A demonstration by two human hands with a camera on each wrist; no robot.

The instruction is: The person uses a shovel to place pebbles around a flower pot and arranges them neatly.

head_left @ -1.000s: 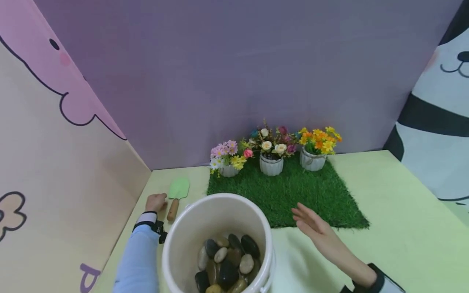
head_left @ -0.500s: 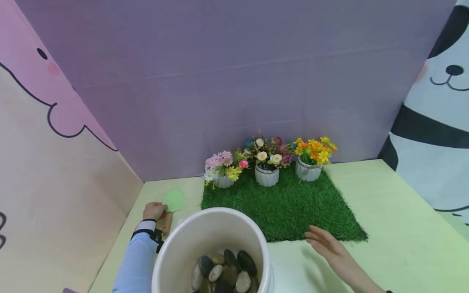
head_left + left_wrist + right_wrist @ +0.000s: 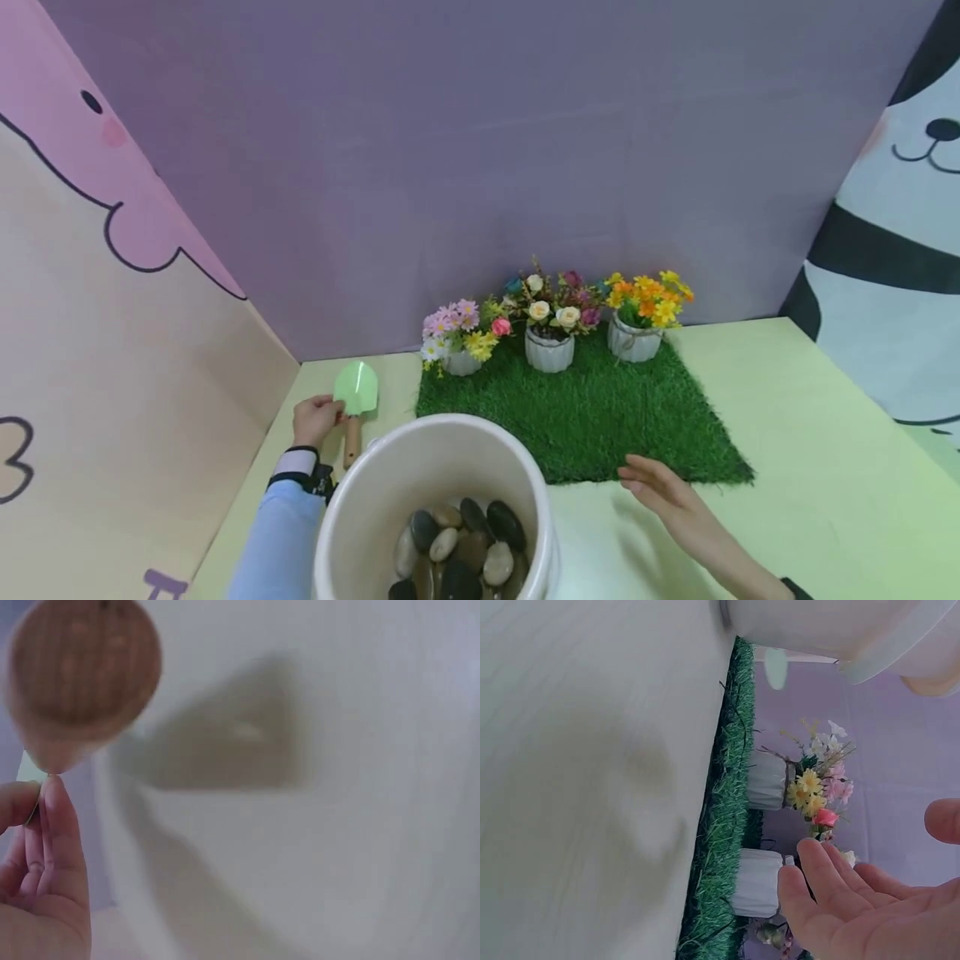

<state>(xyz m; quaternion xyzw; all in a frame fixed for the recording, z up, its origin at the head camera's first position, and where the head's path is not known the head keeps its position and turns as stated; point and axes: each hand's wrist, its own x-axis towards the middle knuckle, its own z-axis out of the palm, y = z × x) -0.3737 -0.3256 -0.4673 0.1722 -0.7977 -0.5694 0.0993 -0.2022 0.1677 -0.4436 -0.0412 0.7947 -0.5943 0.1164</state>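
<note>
My left hand [image 3: 315,419] pinches a small garden trowel by the edge of its light green blade [image 3: 356,385], at the left of the table. The trowel's wooden handle [image 3: 352,442] points back towards me; its round end [image 3: 82,667] looms large in the left wrist view. Just right of it stands a white bucket [image 3: 450,446] with several smooth pebbles [image 3: 498,563] in the bottom. Over the table to the bucket's right hovers my right hand [image 3: 667,497], fingers extended and holding nothing, near the front edge of a green artificial grass mat [image 3: 592,421].
Pots of artificial flowers line the mat's back edge: a pink and yellow one [image 3: 462,362], a rose one [image 3: 550,353] and an orange one [image 3: 634,342]. Behind them rises a purple backdrop [image 3: 480,167]. A cartoon-printed wall [image 3: 187,358] borders the left side.
My left fingers have come onto the trowel's blade, which has tilted up off its flat position beside the hand. My right hand has shifted slightly right. The head view has moved a little.
</note>
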